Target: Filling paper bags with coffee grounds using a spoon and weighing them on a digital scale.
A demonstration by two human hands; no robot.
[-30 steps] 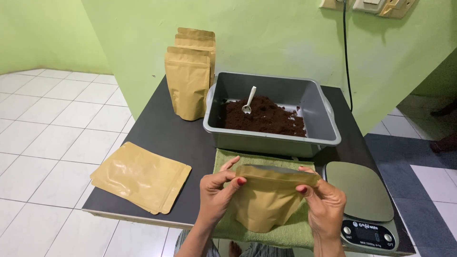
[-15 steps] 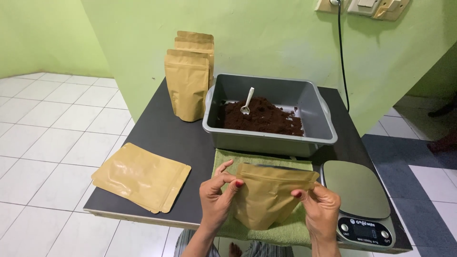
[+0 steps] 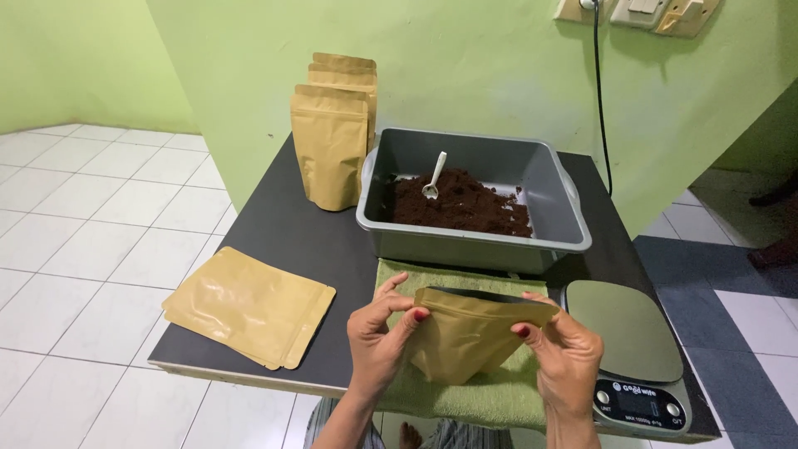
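My left hand (image 3: 378,333) and my right hand (image 3: 565,353) both grip a tan stand-up pouch (image 3: 465,333) by its upper corners, above a green cloth (image 3: 465,399) at the table's front edge. The pouch's mouth is spread open and its dark inside shows. Behind it stands a grey plastic tub (image 3: 474,241) holding dark brown ground powder (image 3: 461,204) with a small white scoop (image 3: 434,176) stuck in it.
A stack of flat tan pouches (image 3: 249,306) lies at the front left of the black table (image 3: 299,233). Three filled pouches (image 3: 332,145) stand upright left of the tub. A digital kitchen scale (image 3: 628,341) sits at the front right. A cable (image 3: 600,91) hangs from wall sockets.
The pouch's mouth has been pulled open; it was flat and closed before. Both hands shifted slightly on its top edge, and the pouch now sits a little lower in view.
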